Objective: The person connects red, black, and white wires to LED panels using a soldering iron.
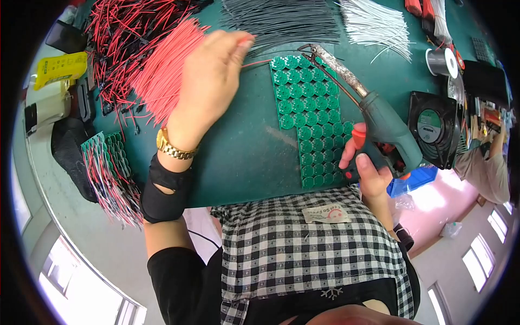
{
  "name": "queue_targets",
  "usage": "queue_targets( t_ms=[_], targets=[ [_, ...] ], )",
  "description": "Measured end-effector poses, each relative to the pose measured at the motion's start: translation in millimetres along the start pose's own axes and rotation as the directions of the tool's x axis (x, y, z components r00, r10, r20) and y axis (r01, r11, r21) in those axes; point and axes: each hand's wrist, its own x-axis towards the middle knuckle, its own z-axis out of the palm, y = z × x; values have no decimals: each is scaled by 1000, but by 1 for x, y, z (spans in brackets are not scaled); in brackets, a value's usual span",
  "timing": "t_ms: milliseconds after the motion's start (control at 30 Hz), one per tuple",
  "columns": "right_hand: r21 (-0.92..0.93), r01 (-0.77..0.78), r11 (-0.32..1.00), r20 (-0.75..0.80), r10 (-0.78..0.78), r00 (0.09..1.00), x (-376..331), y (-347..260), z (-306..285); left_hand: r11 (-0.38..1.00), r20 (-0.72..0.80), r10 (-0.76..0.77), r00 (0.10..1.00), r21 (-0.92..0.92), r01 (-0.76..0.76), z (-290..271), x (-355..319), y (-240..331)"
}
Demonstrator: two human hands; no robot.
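Observation:
My left hand [211, 76] is closed in a pinch above the bundle of red wires [162, 76], with a bit of red wire showing at its fingertips. A single red wire [257, 63] runs from beside that hand to the top left corner of a panel of round green circuit boards [309, 103]. In my right hand [368, 168] is a dark green soldering gun [387, 122], fingers wrapped round its handle near a red trigger. Its scorched metal barrel and tip lie over the panel's upper edge; whether the tip touches a board I cannot tell.
Black wires [281, 21] and white wires [376, 27] lie at the back. A tangled red and black pile [119, 49] is at far left, above boards with wires attached [111, 173]. At right are a solder spool [441, 62], a black fan [433, 130] and another person [485, 168].

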Motion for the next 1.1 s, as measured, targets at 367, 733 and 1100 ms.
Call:
queue_targets(
  t_ms=[367, 733, 1100],
  targets=[
    [39, -27, 999, 153, 21, 988, -11, -3, 9, 944, 15, -271, 962, -190, 269, 9, -25, 17],
    [-269, -37, 962, 145, 78, 986, -17, 6, 3, 935, 16, -229, 973, -276, 224, 18, -23, 11],
    [-327, -95, 940, 160, 154, 975, -19, 10, 7, 954, -4, -206, 978, -223, 200, 19, -22, 12]
  ],
)
